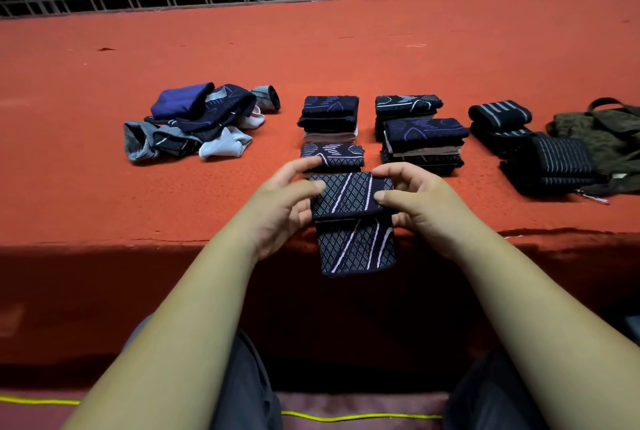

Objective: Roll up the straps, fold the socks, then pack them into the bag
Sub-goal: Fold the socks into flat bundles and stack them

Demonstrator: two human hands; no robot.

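Here the red table has bare room left and right of the hands, its near edge under them. The left hand and right hand pinch a patterned sock, folded over, long axis toward the person, its lower end hanging past the edge. Four folded stacks, one loose pile, two rolled straps, one bag
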